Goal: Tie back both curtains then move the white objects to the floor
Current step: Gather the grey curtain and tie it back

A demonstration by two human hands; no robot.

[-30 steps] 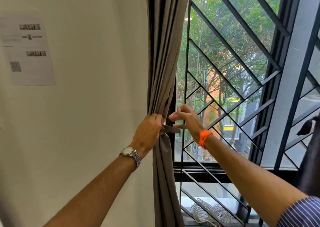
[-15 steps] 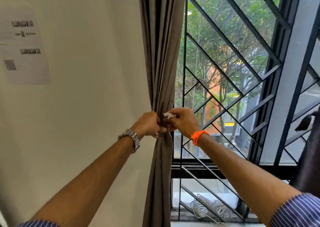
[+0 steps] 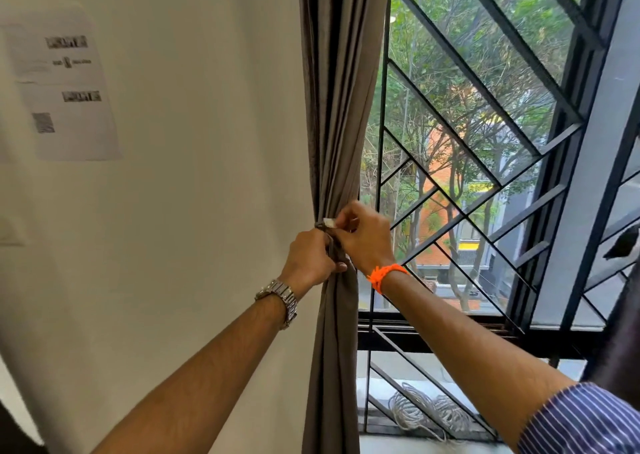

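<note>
A grey-brown curtain (image 3: 337, 107) hangs bunched at the left edge of the window. A matching fabric tie-back strap (image 3: 328, 226) wraps around it at its narrowest point, with a small white patch on the strap's end. My left hand (image 3: 310, 259) grips the strap and the gathered curtain from the left. My right hand (image 3: 363, 237) pinches the strap's end from the right, touching the left hand. A dark curtain (image 3: 620, 329) shows only at the right edge. No white objects on a surface are in sight.
Black diagonal window bars (image 3: 485, 162) stand right behind the curtain. A coil of white cable (image 3: 426, 410) lies outside on the ledge. A cream wall (image 3: 190, 176) with a printed paper sheet (image 3: 65, 86) is on the left.
My hands have come together on the curtain. The strap, loose between them a second ago, is now drawn tight around the bunched fabric, and the curtain is narrower at that point.
</note>
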